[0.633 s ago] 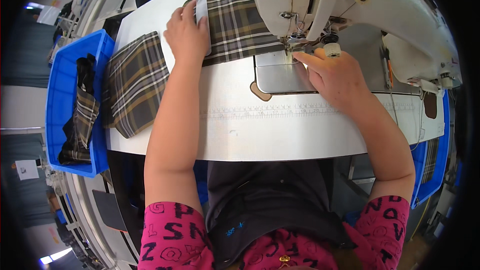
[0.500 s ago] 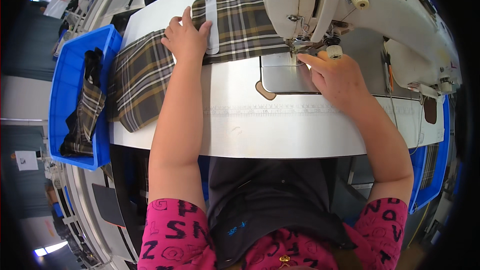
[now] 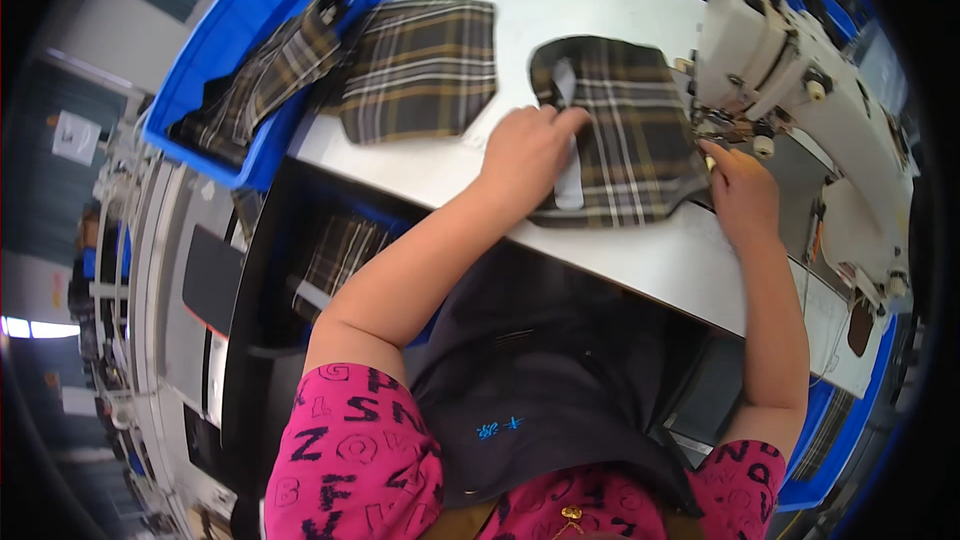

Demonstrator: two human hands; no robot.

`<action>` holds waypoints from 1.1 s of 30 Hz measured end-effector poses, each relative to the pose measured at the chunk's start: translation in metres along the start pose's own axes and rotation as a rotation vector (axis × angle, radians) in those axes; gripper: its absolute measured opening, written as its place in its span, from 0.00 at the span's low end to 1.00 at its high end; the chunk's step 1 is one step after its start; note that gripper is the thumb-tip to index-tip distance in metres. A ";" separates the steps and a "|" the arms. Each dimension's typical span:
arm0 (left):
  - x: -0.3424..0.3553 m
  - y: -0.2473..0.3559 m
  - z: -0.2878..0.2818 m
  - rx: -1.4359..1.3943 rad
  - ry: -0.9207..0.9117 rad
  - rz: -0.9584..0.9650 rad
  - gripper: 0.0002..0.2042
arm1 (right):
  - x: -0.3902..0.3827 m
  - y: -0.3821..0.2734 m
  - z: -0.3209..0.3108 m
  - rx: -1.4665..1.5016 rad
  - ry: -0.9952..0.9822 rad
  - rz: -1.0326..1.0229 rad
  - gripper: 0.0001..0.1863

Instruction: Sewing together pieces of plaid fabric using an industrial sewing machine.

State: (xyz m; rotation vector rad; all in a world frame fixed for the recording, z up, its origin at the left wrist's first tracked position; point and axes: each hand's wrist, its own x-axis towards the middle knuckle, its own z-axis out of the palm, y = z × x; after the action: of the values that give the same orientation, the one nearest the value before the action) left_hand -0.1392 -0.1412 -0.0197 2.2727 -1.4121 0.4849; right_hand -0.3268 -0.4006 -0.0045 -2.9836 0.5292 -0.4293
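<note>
The cloth [image 3: 640, 130] has shifted toward the tabletop's [image 3: 655, 265] front edge. Left hand [image 3: 528, 155] touches its strip [image 3: 568, 185], right [image 3: 745, 190] nears its corner, grips unclear; sewing machine [image 3: 745, 45] crowds right, spare piece [image 3: 420, 70] and bin [image 3: 235, 25] left.

Your white bench [image 3: 620, 260] carries one flat plaid cloth [image 3: 420, 75] at left, a second plaid cloth [image 3: 640, 130] nearer right — and the sewing machine [image 3: 745, 45] beside it.

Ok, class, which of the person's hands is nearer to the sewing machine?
Right. The right hand is close by the sewing machine; the left hand is farther left, with most of one plaid piece between.
</note>
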 end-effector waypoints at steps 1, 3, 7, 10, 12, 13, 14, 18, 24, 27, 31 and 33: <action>-0.024 0.006 -0.015 -0.056 0.015 -0.017 0.17 | 0.000 0.002 0.003 0.021 -0.012 -0.051 0.18; -0.067 0.017 -0.042 -0.187 0.039 -0.060 0.19 | -0.004 0.016 0.003 0.061 0.077 -0.059 0.18; -0.158 -0.023 -0.084 -0.204 0.271 -0.420 0.17 | 0.000 0.030 0.013 0.040 0.030 -0.019 0.20; -0.233 -0.081 -0.097 -0.280 0.648 -0.720 0.16 | 0.001 0.033 0.017 0.034 0.022 -0.006 0.20; -0.289 -0.117 -0.111 -0.240 0.707 -0.927 0.15 | 0.000 0.035 0.020 0.033 0.031 -0.016 0.21; -0.309 -0.126 -0.115 -0.105 0.600 -1.108 0.15 | -0.001 0.037 0.019 0.016 0.040 -0.017 0.21; -0.329 -0.134 -0.119 0.036 0.483 -1.283 0.15 | -0.002 0.037 0.021 0.003 0.048 -0.018 0.21; -0.426 -0.178 -0.106 0.215 0.114 -1.489 0.18 | 0.001 0.029 0.024 0.002 0.061 -0.070 0.21; -0.421 -0.183 -0.099 0.185 0.048 -1.685 0.28 | -0.001 0.034 0.022 -0.016 0.038 -0.018 0.22; -0.386 -0.165 -0.093 0.578 -0.068 -1.584 0.32 | -0.007 0.040 0.017 -0.051 0.077 -0.012 0.22; -0.355 -0.183 -0.117 0.579 0.357 -0.903 0.29 | -0.001 0.017 0.017 0.062 0.096 -0.020 0.20; -0.260 -0.159 -0.115 0.315 0.403 -0.680 0.23 | -0.005 0.017 0.014 0.067 0.142 -0.038 0.18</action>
State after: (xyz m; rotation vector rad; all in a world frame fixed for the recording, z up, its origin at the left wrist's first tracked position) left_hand -0.1138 0.1781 -0.0775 2.5128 -0.3464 0.9033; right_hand -0.3329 -0.4147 -0.0214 -2.9179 0.4596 -0.6529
